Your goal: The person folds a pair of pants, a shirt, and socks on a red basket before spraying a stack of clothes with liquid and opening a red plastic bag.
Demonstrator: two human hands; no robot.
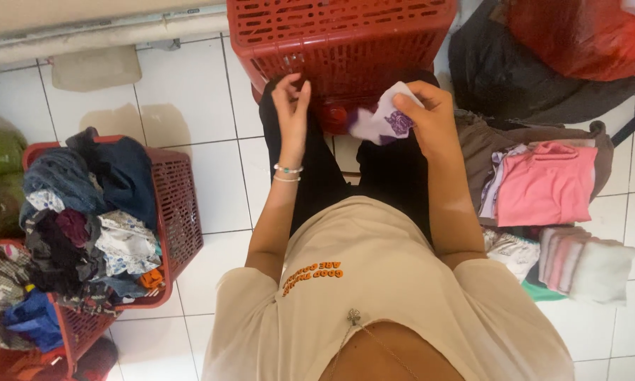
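red basket (346,42) close before hands (360,113)

Left arm: I see it reach forward from the shoulder, the forearm almost straight, the elbow a little bent and close to the body.
Left wrist: it carries two thin bracelets and bends slightly inward.
Left hand (291,95): raised, the fingers (286,85) curled loosely together, the tips close to the thumb; I see nothing held in them.
Right arm: also stretched forward, the forearm angled inward to the middle.
Right hand (430,116): the fingers (406,102) are closed in a pinch, the thumb pressed on top, the back of the hand turned up.
Hands together: they are at the same height, apart, not touching.
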